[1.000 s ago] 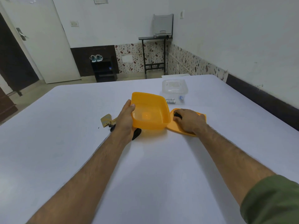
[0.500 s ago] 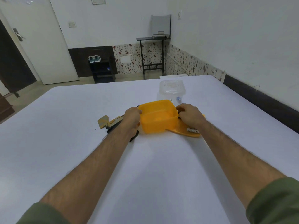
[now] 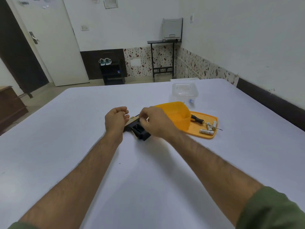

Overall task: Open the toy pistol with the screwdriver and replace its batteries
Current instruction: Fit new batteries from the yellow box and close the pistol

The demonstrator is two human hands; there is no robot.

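The black and tan toy pistol (image 3: 141, 130) lies on the white table just left of the orange things. My left hand (image 3: 116, 119) hovers over its front end with fingers loosely curled and nothing in them. My right hand (image 3: 157, 122) reaches across from the right, and its fingertips pinch the pistol's top; the contact is blurred. The screwdriver (image 3: 197, 120), with a black and yellow handle, lies on the orange lid (image 3: 207, 135) beside three white batteries (image 3: 206, 131).
An orange box (image 3: 179, 115) sits bottom-up on the lid's left part. Behind it stands a clear plastic container (image 3: 184, 91) with small items inside. The table's right edge runs close to the wall. White tabletop stretches to the left and toward me.
The orange box was turned over onto the lid, leaving the screwdriver and batteries lying there. Both hands left the box and moved left to the pistol.
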